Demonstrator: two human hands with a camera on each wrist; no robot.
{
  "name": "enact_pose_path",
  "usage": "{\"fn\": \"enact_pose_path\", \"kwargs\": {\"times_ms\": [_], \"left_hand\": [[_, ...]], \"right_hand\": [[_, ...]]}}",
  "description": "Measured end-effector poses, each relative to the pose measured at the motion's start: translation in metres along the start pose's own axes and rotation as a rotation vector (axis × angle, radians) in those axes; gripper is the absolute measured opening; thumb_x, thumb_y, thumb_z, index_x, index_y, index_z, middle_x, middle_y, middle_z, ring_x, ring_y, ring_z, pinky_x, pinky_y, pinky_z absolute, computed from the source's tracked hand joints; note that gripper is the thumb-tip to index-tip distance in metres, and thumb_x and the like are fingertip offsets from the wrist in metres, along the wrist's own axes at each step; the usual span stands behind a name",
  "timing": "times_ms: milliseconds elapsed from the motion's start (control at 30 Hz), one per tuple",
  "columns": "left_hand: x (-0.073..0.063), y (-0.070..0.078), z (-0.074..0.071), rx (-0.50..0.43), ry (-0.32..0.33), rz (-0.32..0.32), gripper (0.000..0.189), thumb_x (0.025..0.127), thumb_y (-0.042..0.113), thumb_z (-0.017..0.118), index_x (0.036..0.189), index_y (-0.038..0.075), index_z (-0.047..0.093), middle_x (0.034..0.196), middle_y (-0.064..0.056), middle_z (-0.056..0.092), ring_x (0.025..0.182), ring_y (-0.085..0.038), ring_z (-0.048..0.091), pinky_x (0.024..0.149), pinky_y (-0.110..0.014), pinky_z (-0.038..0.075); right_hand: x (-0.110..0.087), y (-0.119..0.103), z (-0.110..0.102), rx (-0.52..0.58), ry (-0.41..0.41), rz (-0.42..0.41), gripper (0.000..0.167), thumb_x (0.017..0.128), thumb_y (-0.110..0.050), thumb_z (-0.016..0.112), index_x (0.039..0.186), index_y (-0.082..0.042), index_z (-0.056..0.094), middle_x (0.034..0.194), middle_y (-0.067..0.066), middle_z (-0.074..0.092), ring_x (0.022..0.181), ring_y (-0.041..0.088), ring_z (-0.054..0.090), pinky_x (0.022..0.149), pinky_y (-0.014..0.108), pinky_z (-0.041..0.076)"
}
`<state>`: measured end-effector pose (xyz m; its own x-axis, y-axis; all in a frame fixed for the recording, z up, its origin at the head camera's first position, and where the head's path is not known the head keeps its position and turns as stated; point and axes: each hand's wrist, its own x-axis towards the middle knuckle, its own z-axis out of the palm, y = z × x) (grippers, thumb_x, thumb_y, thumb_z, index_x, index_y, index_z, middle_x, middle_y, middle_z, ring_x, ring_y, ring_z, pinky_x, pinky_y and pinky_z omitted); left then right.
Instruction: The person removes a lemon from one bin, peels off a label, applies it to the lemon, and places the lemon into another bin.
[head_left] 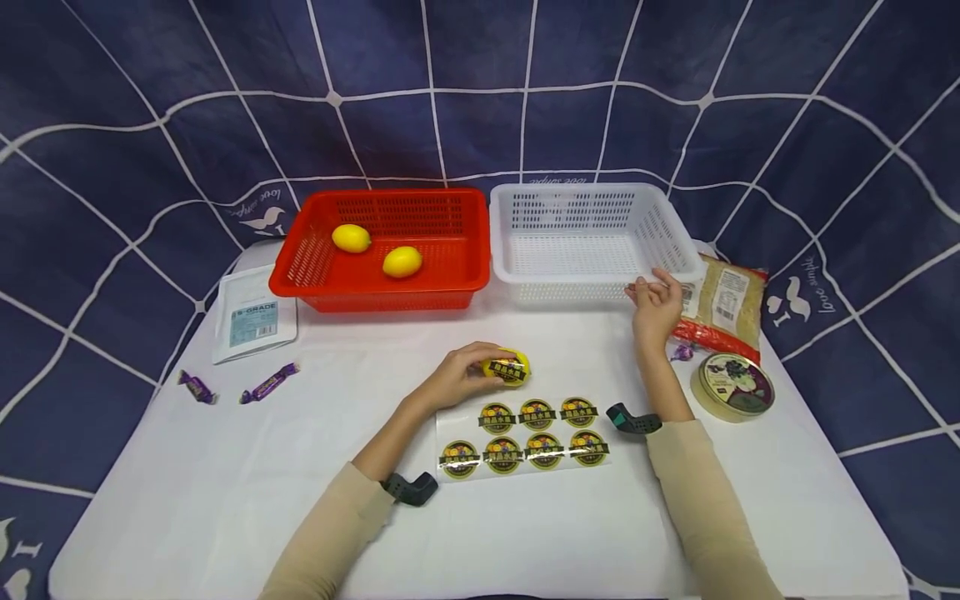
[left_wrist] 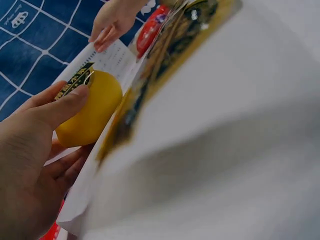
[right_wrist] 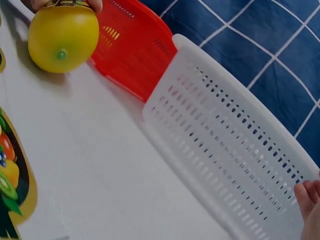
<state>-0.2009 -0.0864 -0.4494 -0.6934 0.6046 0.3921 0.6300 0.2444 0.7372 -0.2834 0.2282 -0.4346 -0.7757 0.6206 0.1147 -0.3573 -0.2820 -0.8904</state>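
Observation:
My left hand (head_left: 459,380) grips a yellow lemon (left_wrist: 97,112) just above the table, at the back edge of a sticker sheet (head_left: 468,478). A round black-and-gold fruit sticker (head_left: 507,371) lies on the lemon's side, and in the left wrist view my thumb presses at its edge. The lemon's green-tipped end shows in the right wrist view. At the front right corner of the white basket (head_left: 570,292), my right hand (head_left: 656,312) has its loosely bent fingers right at the rim. Several matching stickers remain on the sheet in two rows.
Two lemons lie in the red basket (head_left: 382,302), left of the white one. A white pouch (head_left: 255,321) and two purple-wrapped candies (head_left: 270,383) lie at left. At right are a red-edged bag (head_left: 723,304), a small purple candy (head_left: 682,352) and a round tin (head_left: 731,387).

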Motion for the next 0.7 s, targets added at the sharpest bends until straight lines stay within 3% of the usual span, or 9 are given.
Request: {"fn": "enact_pose_path", "kwargs": {"times_ms": [133, 267, 433, 567, 700], "left_hand": [[0.013, 0.009, -0.008, 0.009, -0.020, 0.004, 0.040, 0.078, 0.001, 0.072, 0.117, 0.000, 0.062, 0.115, -0.016, 0.059, 0.109, -0.026, 0.053, 0.084, -0.034, 0.050], [0.040, 0.022, -0.021, -0.014, -0.015, 0.028, 0.040, 0.079, 0.001, 0.071, 0.118, -0.001, 0.060, 0.118, -0.015, 0.059, 0.111, -0.023, 0.053, 0.085, -0.033, 0.050], [0.095, 0.046, -0.042, -0.054, 0.102, 0.060, 0.041, 0.080, 0.000, 0.070, 0.120, -0.003, 0.059, 0.120, -0.015, 0.058, 0.106, -0.022, 0.055, 0.083, -0.035, 0.052], [0.148, 0.039, -0.053, -0.093, 0.208, 0.041, 0.045, 0.080, 0.005, 0.071, 0.123, 0.002, 0.058, 0.122, -0.012, 0.057, 0.105, -0.021, 0.057, 0.084, -0.033, 0.052], [0.195, 0.020, -0.055, -0.128, 0.287, 0.009, 0.048, 0.079, 0.010, 0.073, 0.125, 0.009, 0.059, 0.124, -0.007, 0.057, 0.106, -0.018, 0.058, 0.083, -0.028, 0.052]], "right_hand": [[0.001, 0.001, 0.002, 0.027, 0.010, -0.010, 0.028, 0.084, 0.007, 0.061, 0.109, 0.000, 0.054, 0.077, 0.010, 0.053, 0.067, 0.017, 0.063, 0.072, 0.027, 0.055], [0.001, 0.000, 0.003, 0.041, 0.026, 0.010, 0.028, 0.083, 0.009, 0.061, 0.109, 0.000, 0.054, 0.077, 0.010, 0.055, 0.067, 0.018, 0.062, 0.072, 0.026, 0.055], [0.000, -0.001, 0.002, 0.046, 0.044, 0.023, 0.030, 0.084, 0.008, 0.060, 0.112, 0.001, 0.053, 0.078, 0.010, 0.055, 0.067, 0.017, 0.062, 0.072, 0.026, 0.055], [-0.001, -0.001, 0.004, 0.036, 0.045, 0.002, 0.029, 0.084, 0.008, 0.060, 0.112, 0.002, 0.053, 0.077, 0.010, 0.054, 0.066, 0.016, 0.061, 0.072, 0.026, 0.055], [-0.002, 0.001, 0.004, 0.022, 0.038, -0.011, 0.028, 0.084, 0.008, 0.060, 0.110, 0.002, 0.053, 0.077, 0.009, 0.054, 0.065, 0.015, 0.061, 0.072, 0.026, 0.055]]}}
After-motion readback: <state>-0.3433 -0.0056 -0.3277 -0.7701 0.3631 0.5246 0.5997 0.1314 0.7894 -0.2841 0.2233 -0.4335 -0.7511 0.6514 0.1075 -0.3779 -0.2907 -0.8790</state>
